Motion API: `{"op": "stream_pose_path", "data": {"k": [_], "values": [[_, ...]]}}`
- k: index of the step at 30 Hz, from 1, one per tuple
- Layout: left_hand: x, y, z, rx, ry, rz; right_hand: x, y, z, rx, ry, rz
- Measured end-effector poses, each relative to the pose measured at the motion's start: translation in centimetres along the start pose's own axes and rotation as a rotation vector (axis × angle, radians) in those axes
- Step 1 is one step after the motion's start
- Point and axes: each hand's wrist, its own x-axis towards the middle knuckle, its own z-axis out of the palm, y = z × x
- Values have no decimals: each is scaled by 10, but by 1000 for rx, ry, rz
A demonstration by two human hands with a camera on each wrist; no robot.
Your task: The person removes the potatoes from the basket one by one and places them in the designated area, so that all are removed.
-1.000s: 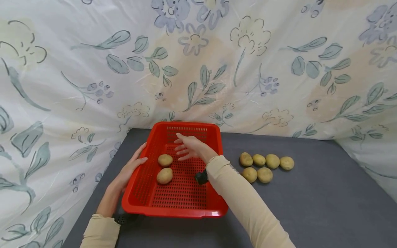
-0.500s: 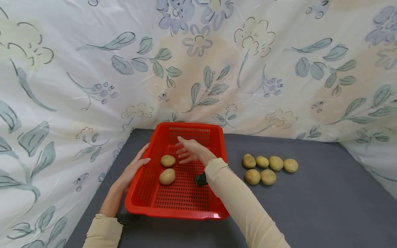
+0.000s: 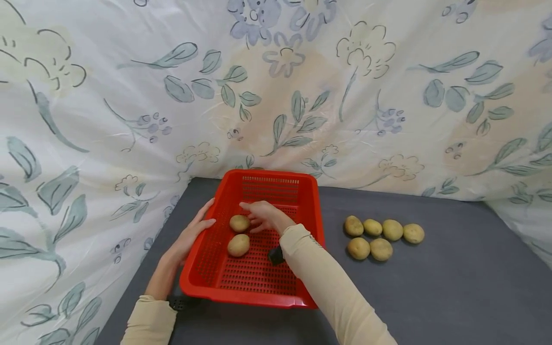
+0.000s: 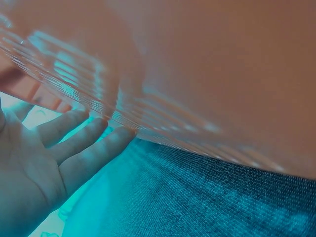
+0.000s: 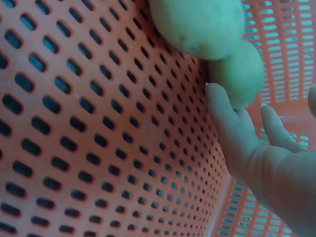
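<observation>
potato (image 3: pixel 239 223) beside right hand (image 3: pixel 263 216), in basket (image 3: pixel 258 280)

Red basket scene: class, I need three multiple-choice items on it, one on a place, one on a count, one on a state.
1. Where does the left hand rest?
A. on the red basket's left rim
B. on the loose potatoes
C. flat on the cloth backdrop

2. How many potatoes lie on the grey table outside the basket?
A. two
B. four
C. six

3. How is the right hand?
A. gripping a potato clear of the basket
B. fingers extended, by the farther potato in the basket
C. closed in a fist on the table

Answers: 1 A, the head view shows its fingers against the left wall. 2 C, the group of six lies to the right of the basket. 3 B, the right wrist view shows straight fingers beside the potato.
</observation>
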Motion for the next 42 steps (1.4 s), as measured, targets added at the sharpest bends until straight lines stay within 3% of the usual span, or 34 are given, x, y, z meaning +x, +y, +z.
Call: {"op": "stream_pose_path", "data": {"k": [9,30,33,38,42], "values": [[1,0,0,18,3,4,3,9,11,-165,40,-75],[-1,-1,1,21,-18,24,1,11,19,-363,146,-169],[0,-1,1,23,-12,20,0,9,16,-350,159,-170],[0,-1,1,28,-9,16,-3,2,10,-217,132,-157],[0,-1,0,31,-3,17,-5,-3,4,-172,111,-145]]}}
